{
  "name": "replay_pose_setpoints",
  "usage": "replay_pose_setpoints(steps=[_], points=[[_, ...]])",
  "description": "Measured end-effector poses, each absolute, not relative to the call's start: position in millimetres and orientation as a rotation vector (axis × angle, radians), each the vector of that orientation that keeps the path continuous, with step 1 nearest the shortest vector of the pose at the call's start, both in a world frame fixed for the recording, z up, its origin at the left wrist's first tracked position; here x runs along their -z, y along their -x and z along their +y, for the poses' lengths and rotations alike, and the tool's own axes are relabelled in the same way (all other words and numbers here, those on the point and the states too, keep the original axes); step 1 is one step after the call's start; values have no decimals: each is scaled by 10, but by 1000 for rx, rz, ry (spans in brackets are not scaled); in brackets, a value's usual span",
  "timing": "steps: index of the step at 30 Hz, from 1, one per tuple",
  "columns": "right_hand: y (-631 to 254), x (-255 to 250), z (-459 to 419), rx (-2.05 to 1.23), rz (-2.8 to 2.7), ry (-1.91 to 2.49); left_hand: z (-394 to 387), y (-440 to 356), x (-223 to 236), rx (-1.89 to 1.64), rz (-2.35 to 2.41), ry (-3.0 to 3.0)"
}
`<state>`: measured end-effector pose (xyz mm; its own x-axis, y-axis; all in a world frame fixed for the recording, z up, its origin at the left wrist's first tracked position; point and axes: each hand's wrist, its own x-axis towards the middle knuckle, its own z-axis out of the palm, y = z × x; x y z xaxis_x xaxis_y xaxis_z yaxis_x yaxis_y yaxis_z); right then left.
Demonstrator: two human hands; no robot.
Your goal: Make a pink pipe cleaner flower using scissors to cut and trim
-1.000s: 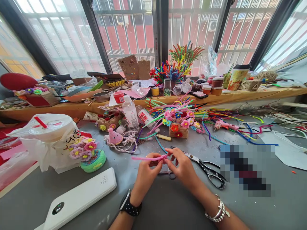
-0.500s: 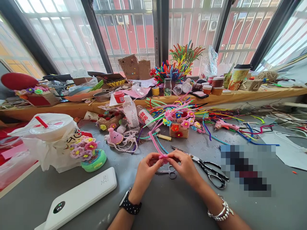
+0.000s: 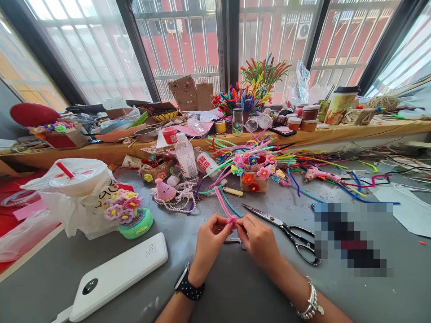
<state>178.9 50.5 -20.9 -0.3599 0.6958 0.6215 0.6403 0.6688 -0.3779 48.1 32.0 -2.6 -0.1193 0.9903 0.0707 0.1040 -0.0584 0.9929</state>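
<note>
A pink pipe cleaner is pinched between my two hands, its near end bunched into a small curled knot and its straight tail pointing up and away. My left hand grips the knot from the left with thumb and fingertips. From the other side, my right hand closes its fingertips on the same bunched part. Partly hidden behind the right fingers lie small scissors. Large black-handled scissors rest on the table to the right of my right hand.
Beyond my hands stands a twine-wrapped basket of pipe-cleaner flowers, with loose pipe cleaners behind it. A pink glue gun lies to the right. On the left are a white power bank, a green flower pot and a bagged drink cup.
My right hand has turned over slightly, its fingers curling more and covering more of the small scissors. The whole view has shifted a little, moving things rightward. Both hands stay on the pipe cleaner.
</note>
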Motion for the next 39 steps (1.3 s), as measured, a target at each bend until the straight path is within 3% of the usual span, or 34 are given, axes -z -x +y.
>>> replay_pose_setpoints(steps=[3,9,18,30,39], points=[[-1799,209,522,-69,-2094,1012,320,-491,29,-1313,1340,-1269],[-1875,93,591,-540,-1979,928,308,-474,7,-1309,1279,-1300],[-1898,-5,582,-682,-1952,922,325,-484,21,-1255,1205,-1301],[-1859,103,559,-443,-1998,988,329,-474,4,-1249,1225,-1128],[-1828,157,540,-27,-2080,912,325,-452,13,-1248,1187,-1088]])
